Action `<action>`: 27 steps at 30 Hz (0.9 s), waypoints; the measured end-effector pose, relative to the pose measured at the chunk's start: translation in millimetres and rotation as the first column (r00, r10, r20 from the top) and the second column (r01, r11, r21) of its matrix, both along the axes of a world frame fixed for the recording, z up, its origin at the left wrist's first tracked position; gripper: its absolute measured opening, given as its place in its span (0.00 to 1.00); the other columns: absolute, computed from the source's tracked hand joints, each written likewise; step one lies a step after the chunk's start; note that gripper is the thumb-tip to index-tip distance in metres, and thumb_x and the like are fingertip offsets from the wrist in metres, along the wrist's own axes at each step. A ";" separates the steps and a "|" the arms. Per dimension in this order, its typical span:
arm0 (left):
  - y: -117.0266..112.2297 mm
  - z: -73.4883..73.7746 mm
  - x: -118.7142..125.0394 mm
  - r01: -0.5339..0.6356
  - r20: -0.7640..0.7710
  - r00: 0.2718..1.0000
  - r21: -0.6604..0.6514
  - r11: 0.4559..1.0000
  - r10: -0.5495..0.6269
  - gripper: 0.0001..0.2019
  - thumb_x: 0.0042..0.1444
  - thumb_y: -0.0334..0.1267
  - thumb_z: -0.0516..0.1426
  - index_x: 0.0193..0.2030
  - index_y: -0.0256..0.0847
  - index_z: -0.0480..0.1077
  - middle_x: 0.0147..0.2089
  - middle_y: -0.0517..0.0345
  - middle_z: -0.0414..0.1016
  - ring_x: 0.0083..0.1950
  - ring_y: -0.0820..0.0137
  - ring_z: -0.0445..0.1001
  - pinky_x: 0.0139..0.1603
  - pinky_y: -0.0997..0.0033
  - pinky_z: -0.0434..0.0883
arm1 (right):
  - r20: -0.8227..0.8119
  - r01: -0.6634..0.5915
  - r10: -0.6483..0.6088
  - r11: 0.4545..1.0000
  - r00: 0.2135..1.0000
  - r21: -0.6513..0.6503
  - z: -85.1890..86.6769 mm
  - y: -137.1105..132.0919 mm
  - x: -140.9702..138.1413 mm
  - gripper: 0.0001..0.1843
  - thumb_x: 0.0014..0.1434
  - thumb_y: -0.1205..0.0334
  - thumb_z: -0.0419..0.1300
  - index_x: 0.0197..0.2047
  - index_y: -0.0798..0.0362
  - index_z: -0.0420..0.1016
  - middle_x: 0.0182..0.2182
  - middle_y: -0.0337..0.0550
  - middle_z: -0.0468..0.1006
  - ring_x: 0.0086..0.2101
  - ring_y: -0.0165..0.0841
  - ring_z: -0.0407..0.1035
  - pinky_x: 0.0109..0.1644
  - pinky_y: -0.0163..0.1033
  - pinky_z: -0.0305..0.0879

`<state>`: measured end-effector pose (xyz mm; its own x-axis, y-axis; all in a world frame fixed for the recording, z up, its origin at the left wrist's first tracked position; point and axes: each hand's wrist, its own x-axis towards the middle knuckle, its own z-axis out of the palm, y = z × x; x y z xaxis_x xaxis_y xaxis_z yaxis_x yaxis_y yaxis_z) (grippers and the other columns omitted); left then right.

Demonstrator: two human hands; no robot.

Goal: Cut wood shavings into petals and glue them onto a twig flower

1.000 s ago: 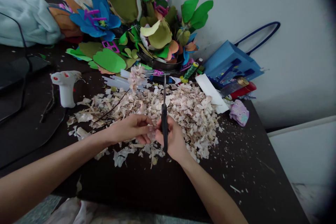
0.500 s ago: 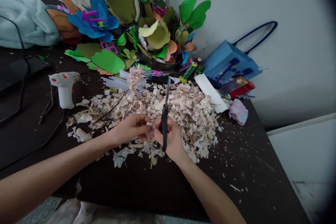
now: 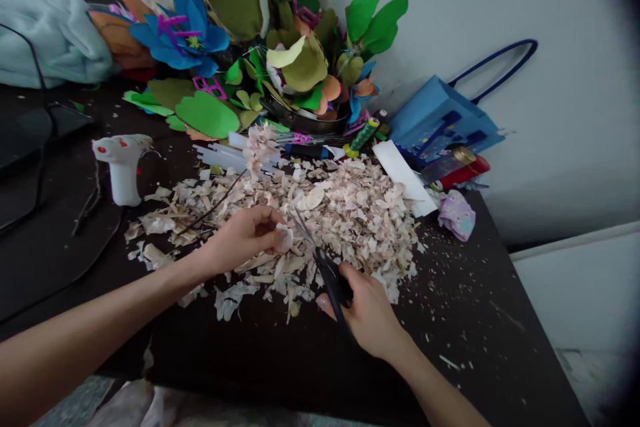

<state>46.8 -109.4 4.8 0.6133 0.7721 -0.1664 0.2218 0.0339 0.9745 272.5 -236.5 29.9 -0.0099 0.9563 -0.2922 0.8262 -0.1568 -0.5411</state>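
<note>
My left hand (image 3: 245, 235) is closed in a pinch on a small pale paper petal (image 3: 285, 237), held just above a wide heap of pale pink paper petals (image 3: 350, 213) on the dark table (image 3: 480, 320). My right hand (image 3: 367, 310) grips the black handles of a pair of scissors (image 3: 320, 260). The blades point up and to the left, toward the petal in my left hand. A thin stem topped with a pale paper blossom (image 3: 259, 143) lies across the heap.
A white glue gun (image 3: 121, 163) stands at the left, with clear glue sticks (image 3: 220, 157) nearby. Colourful paper flowers and leaves (image 3: 250, 47) fill the back. A blue bag (image 3: 440, 117), a white card (image 3: 403, 177) and a crumpled lilac paper (image 3: 456, 213) lie at the right.
My right hand has drawn back toward me and to the right with the scissors, which have tilted from upright to pointing left. My left hand stays put, still pinching the petal.
</note>
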 end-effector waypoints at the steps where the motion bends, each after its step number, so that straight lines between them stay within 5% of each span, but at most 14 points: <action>1: 0.1 0.1 -0.2 -0.005 -0.010 1.000 0.019 1.000 0.006 0.08 0.58 0.42 0.58 0.37 0.40 0.67 0.25 0.62 0.74 0.27 0.72 0.75 0.30 0.73 0.72 | 0.029 -0.004 0.005 1.000 1.000 -0.003 0.2 -2.2 1.0 0.18 0.55 0.51 0.62 0.29 0.49 0.56 0.22 0.36 0.70 0.23 0.33 0.64 0.26 0.35 0.51; 11: -0.7 0.5 0.1 -0.069 -0.038 0.996 0.168 0.983 0.077 0.08 0.58 0.41 0.58 0.35 0.39 0.67 0.24 0.61 0.72 0.26 0.73 0.72 0.27 0.73 0.67 | 0.068 -0.028 0.030 0.999 0.997 -0.031 0.3 -8.1 2.0 0.18 0.57 0.48 0.59 0.29 0.49 0.58 0.22 0.37 0.71 0.24 0.33 0.65 0.28 0.36 0.53; 27: 0.9 -1.7 -0.7 -0.066 -0.029 0.997 0.168 0.984 0.072 0.08 0.57 0.42 0.58 0.36 0.38 0.67 0.27 0.58 0.72 0.27 0.73 0.70 0.27 0.73 0.66 | 0.116 -0.056 0.058 0.998 0.992 -0.023 -1.1 -7.3 3.2 0.19 0.58 0.46 0.59 0.27 0.50 0.58 0.22 0.38 0.73 0.24 0.35 0.68 0.28 0.36 0.54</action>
